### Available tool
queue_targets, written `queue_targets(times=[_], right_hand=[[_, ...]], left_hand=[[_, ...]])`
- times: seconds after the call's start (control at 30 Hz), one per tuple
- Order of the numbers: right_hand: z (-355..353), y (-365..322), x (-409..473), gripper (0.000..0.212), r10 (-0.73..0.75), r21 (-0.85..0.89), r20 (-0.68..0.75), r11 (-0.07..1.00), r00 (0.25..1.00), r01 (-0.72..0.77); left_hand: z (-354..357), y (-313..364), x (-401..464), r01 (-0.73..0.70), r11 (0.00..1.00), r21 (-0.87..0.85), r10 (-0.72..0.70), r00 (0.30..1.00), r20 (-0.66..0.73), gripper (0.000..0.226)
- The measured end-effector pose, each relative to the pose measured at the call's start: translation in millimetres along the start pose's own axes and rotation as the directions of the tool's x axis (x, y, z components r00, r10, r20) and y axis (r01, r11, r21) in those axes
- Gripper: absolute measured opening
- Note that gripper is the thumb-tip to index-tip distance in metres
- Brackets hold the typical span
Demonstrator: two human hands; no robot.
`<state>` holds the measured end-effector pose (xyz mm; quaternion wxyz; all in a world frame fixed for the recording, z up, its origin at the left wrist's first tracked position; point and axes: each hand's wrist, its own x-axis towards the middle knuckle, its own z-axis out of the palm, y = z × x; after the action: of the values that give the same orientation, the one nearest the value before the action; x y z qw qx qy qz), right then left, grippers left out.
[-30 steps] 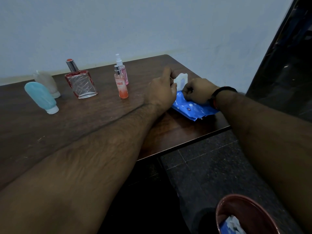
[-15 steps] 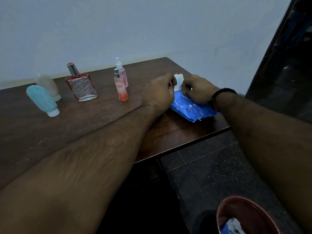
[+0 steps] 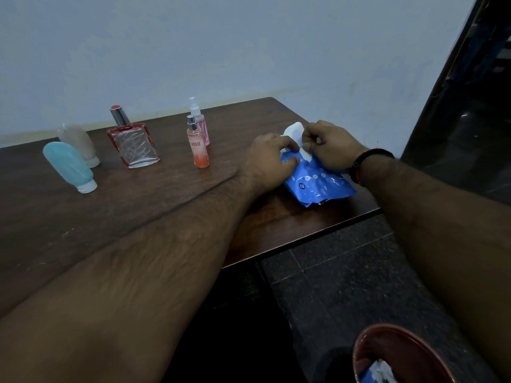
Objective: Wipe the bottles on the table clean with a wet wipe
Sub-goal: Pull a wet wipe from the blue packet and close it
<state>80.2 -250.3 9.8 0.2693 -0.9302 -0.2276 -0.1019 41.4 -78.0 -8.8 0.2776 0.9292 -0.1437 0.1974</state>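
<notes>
Both hands [image 3: 300,153] grip wipe pack [image 3: 318,186] (flap raised).

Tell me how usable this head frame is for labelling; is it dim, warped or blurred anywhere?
Head view: dim overall, with a bluish cast on the wall; wide-angle bending shows along the table edge; forearms nearest the camera look soft; the orange spray bottle label is only partly legible; slight sheen on the blue wipes pack.

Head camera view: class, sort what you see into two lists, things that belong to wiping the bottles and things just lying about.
Belongs to the job:
blue wipe pack, held by left hand and right hand
teal bottle
frosted bottle
square perfume bottle
orange spray bottle
pink spray bottle

Just lying about:
red bin on the floor
black wristband
</notes>
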Motion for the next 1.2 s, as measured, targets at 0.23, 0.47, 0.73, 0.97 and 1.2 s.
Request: queue_targets(times=[0.23,0.47,0.73,0.97,1.2], right_hand=[[-3.8,-0.6,-3.2,0.005,0.084,0.16,-0.025,0.984,0.996,-0.079],[-4.7,-0.6,-2.7,0.01,0.118,0.242,-0.029,0.964,0.993,-0.108],[-8.4,-3.9,0.7,0.02,0.133,0.099,-0.05,0.987,0.99,-0.128],[-6.9,2.5,-5.7,0.023,0.149,0.012,-0.054,0.989,0.987,-0.148],[-8.1,-0.1,-1.3,0.009,0.059,-0.027,-0.065,0.998,0.996,-0.06]], left_hand=[[1.5,-0.8,1.8,0.017,1.0,-0.004,-0.017,1.0,0.008,0.022],[2.0,6.7,8.0,0.048,0.998,0.041,-0.047,0.998,-0.029,0.024],[4.9,6.9,7.4,0.081,0.994,0.07,-0.079,0.997,-0.026,0.027],[6.0,8.5,7.8,0.075,0.996,0.044,-0.074,0.997,-0.026,0.035],[6.7,7.3,8.6,0.064,0.997,0.032,-0.063,0.997,-0.036,0.038]])
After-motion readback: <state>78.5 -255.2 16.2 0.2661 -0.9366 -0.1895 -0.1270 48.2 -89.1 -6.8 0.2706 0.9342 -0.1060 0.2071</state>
